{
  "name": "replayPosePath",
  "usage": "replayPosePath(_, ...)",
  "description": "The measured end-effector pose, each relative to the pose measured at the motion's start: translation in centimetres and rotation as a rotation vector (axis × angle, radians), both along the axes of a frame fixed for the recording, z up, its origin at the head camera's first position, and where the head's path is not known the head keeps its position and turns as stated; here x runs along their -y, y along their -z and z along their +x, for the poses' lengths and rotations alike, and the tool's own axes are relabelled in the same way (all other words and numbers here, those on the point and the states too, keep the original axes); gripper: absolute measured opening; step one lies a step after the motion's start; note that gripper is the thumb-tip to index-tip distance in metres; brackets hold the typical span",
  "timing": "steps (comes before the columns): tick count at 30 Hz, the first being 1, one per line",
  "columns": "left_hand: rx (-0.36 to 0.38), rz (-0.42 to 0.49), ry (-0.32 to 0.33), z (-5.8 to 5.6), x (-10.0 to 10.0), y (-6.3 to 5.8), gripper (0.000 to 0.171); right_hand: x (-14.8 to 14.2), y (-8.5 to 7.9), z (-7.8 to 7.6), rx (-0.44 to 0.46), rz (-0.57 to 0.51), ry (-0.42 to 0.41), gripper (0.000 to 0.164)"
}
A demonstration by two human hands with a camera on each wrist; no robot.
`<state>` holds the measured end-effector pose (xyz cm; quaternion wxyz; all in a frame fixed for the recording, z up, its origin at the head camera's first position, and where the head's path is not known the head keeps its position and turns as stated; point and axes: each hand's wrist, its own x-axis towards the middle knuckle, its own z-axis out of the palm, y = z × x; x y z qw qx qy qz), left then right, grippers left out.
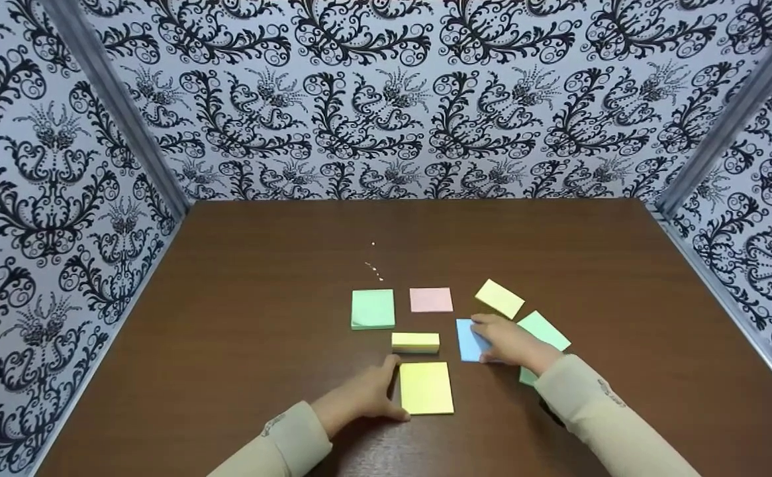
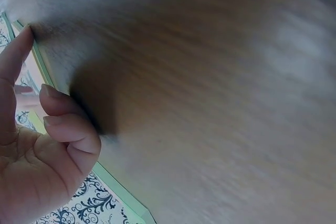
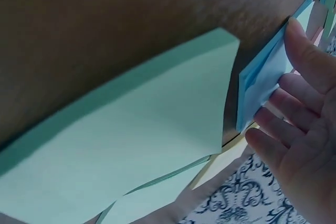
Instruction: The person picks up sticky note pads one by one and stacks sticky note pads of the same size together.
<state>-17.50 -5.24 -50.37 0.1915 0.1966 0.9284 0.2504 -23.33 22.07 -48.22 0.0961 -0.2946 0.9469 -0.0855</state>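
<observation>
My right hand (image 1: 508, 341) holds a blue sticky note pad (image 1: 468, 344), thumb at its near edge and fingers over the far side. The right wrist view shows the same blue pad (image 3: 265, 72) flat on the table under the fingers, with a large light green pad (image 3: 131, 124) beside it. My left hand (image 1: 366, 391) rests at the left edge of a square yellow pad (image 1: 427, 389), thumb and index finger spread apart. In the left wrist view the other fingers (image 2: 73, 129) are bent loosely near the tabletop.
Beyond the left hand lie a thick yellow pad stack (image 1: 416, 342), a green pad (image 1: 373, 309) and a pink pad (image 1: 431, 299). Near the right hand are a pale yellow pad (image 1: 499, 299) and green pads (image 1: 545, 330). Patterned walls (image 1: 386, 99) enclose the brown table (image 1: 260, 265).
</observation>
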Motion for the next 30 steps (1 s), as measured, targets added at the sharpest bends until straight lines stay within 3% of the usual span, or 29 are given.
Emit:
replayPosePath(5,-0.018,0.004,0.013,0.0,0.0,-0.1,0.085,0.2,-0.1,1.7,-0.035,0.040,-0.006,0.056)
replayPosePath(12,-0.016,0.008,0.000,0.0,0.0,-0.3,0.084,0.6,-0.1,4.2,-0.148,0.086,-0.102,0.053)
replayPosePath(15,-0.008,0.012,-0.009,-0.1,0.0,-0.2,0.084,0.8,-0.3,4.5,-0.107,0.072,-0.088,0.051)
replayPosePath(17,-0.004,0.015,-0.011,-0.1,0.1,-0.2,0.085,1.2,-0.4,4.3,-0.066,0.044,-0.012,0.048)
replayPosePath(20,0.006,0.016,-0.012,-0.2,0.1,-0.1,0.086,2.0,-0.6,3.8,-0.019,-0.015,0.197,0.045)
replayPosePath(24,0.031,0.016,-0.001,-0.3,0.2,0.0,0.090,3.3,-0.3,3.4,0.053,-0.059,0.463,0.060)
replayPosePath(27,0.042,0.018,0.012,-0.4,0.2,0.0,0.092,4.0,0.2,3.3,0.084,-0.043,0.556,0.071)
replayPosePath(30,0.045,0.021,0.017,-0.4,0.3,0.0,0.090,4.4,0.7,3.3,0.056,-0.015,0.601,0.071)
